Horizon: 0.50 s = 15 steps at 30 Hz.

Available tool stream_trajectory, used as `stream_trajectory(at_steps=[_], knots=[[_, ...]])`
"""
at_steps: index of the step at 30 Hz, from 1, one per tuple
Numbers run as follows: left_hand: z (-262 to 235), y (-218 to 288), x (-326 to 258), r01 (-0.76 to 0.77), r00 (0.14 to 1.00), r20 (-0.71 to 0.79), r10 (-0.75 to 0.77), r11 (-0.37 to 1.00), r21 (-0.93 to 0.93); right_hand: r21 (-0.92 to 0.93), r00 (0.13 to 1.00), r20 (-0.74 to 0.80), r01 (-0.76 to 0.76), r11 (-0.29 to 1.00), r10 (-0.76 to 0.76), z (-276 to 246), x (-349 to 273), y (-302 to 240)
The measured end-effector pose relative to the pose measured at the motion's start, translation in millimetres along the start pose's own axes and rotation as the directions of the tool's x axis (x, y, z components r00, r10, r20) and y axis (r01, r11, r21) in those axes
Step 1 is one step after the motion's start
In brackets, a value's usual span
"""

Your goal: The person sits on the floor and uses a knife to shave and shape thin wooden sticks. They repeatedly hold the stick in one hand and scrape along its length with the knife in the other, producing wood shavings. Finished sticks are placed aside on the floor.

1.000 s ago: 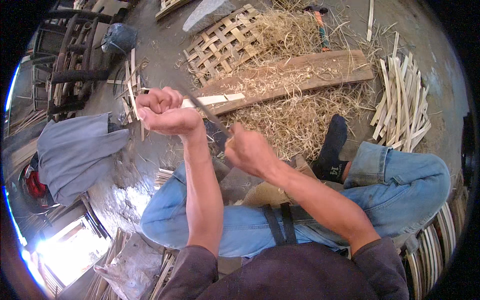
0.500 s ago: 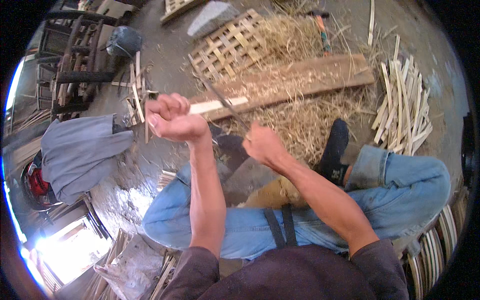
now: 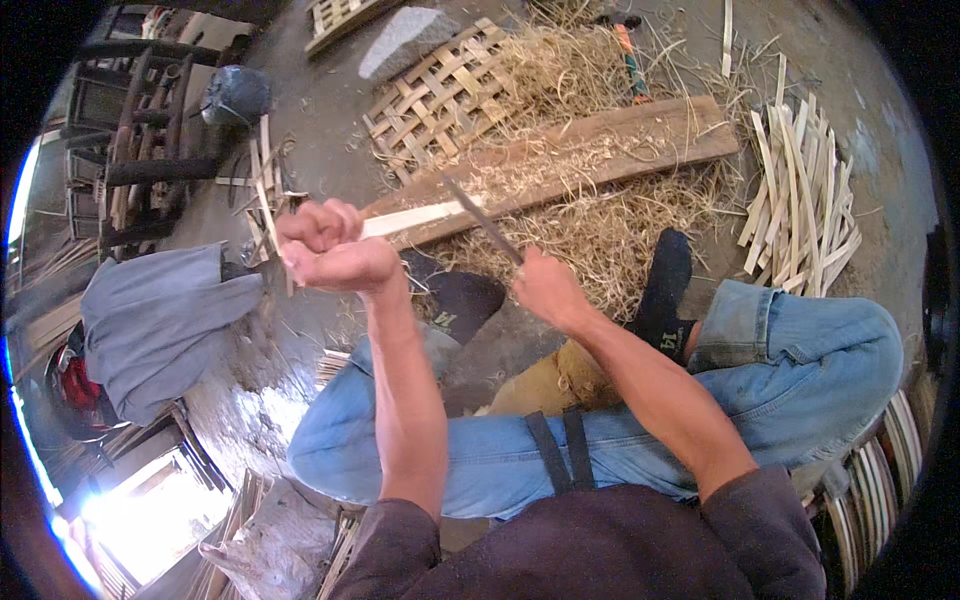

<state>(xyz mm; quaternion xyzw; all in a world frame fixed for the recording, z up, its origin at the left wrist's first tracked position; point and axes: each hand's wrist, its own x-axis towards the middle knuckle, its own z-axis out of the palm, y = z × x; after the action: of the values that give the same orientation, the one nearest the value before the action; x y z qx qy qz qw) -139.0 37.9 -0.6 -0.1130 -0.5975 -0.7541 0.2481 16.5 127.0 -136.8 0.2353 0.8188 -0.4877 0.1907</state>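
My left hand [image 3: 335, 246], its fingers curled closed, grips one end of a pale, flat bamboo strip [image 3: 418, 217]. The strip reaches rightward over a long wooden plank [image 3: 690, 142]. My right hand [image 3: 550, 288] is closed around a knife, and its handle is mostly hidden in the fist. The narrow dark knife blade [image 3: 490, 228] slants up and left, crossing the strip near its far end. Whether the edge touches the strip, I cannot tell. Curled shavings [image 3: 610, 250] cover part of the plank and the floor around it.
A woven bamboo panel [image 3: 440, 90] and a grey stone [image 3: 405, 42] lie beyond the plank. To the right is a heap of pale strips [image 3: 805, 190]. A tool with an orange-and-green handle [image 3: 632, 62] rests at the back. My crossed legs in jeans [image 3: 800, 350] are nearest me.
My right hand and the knife have moved right and slightly toward me. My left hand still grips the strip, almost in place over the plank. The whole view has shifted slightly.
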Motion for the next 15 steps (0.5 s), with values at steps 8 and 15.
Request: stream_trajectory(at_steps=[8, 15], knots=[[-9, -3, 7, 0.027, 0.997, 0.070, -0.022, 0.998, -0.064, 0.097, 0.997, 0.056, 0.049, 0.994, -0.054, -2, -5, -26], [-23, 1, 14, 0.020, 0.989, 0.149, -0.013, 0.999, -0.047, 0.061, 0.997, 0.022, 0.069, 0.996, -0.070, 4, -6, -41]])
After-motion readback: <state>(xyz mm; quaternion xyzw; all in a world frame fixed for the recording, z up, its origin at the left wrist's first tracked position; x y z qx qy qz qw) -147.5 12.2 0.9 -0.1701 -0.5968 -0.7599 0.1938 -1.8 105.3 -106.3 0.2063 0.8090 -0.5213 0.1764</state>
